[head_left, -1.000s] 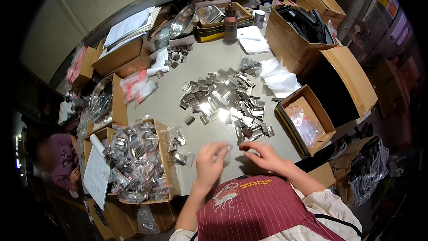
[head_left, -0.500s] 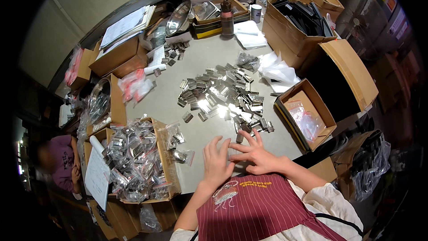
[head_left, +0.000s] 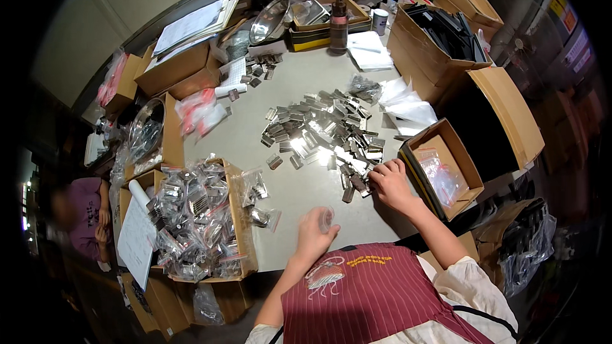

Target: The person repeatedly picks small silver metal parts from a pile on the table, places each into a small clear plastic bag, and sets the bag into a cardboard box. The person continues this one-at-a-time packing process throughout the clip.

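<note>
My left hand (head_left: 312,236) is near the table's front edge, fingers closed on a small clear plastic bag (head_left: 326,218). A heap of shiny flat metal pieces (head_left: 319,126) covers the middle of the table. At the heap's near right edge, my right hand (head_left: 392,186) has its fingers bent down against the pieces. Whether a piece is between those fingertips cannot be seen clearly. To the left, a cardboard box (head_left: 248,245) is piled with filled clear bags (head_left: 197,216), each with metal parts inside. Two more filled bags (head_left: 260,216) lie just beside that box.
An open box (head_left: 475,190) with flat clear bags stands right of my right hand. Behind it are white sheets (head_left: 408,105) and a large carton (head_left: 414,51) of black parts. A bottle (head_left: 338,28) stands at the back. Another person (head_left: 89,216) is at far left.
My hands were together at the near edge of the heap. The right one has moved right onto the metal pieces; the left has lowered slightly, and the clear bag now shows in it.
</note>
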Demonstrator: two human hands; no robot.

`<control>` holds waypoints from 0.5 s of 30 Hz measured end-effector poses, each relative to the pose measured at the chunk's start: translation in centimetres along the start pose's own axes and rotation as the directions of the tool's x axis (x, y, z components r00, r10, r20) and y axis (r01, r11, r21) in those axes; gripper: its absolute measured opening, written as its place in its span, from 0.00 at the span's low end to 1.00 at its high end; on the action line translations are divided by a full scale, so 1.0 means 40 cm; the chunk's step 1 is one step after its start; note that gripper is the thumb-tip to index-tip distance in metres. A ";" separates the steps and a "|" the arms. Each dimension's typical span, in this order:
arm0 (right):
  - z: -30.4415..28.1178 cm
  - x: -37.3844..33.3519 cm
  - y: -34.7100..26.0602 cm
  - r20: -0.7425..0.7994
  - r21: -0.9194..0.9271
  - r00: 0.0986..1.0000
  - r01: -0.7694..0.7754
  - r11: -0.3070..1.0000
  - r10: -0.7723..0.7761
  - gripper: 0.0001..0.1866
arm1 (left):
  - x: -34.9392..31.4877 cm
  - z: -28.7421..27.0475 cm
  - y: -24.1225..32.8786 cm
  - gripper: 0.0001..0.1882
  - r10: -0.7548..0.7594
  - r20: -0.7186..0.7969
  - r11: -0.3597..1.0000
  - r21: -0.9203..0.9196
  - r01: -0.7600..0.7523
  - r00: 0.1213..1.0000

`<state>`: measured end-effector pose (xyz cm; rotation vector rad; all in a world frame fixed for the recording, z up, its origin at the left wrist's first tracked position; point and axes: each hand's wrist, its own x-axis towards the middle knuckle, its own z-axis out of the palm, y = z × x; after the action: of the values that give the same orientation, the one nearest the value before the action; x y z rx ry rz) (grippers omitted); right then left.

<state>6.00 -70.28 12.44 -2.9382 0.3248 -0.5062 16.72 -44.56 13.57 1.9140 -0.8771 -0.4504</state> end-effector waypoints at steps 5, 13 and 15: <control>-0.010 0.018 0.009 0.170 -0.009 0.980 0.104 0.995 -0.101 0.10 | 0.008 0.007 0.013 0.19 -0.123 0.132 0.870 -0.462 0.171 0.984; -0.041 0.001 0.041 0.116 0.085 0.993 -0.044 0.995 0.034 0.06 | 0.013 0.020 0.003 0.13 -0.176 0.061 0.903 -0.388 0.185 0.983; -0.060 -0.002 0.017 -0.004 0.250 0.999 -0.046 0.967 0.049 0.06 | 0.009 0.015 0.011 0.12 -0.192 0.031 0.908 -0.373 0.189 0.981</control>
<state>4.95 -71.16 14.53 -2.6786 0.3073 -0.5140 16.41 -45.35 13.67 1.6481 -0.5511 -0.6780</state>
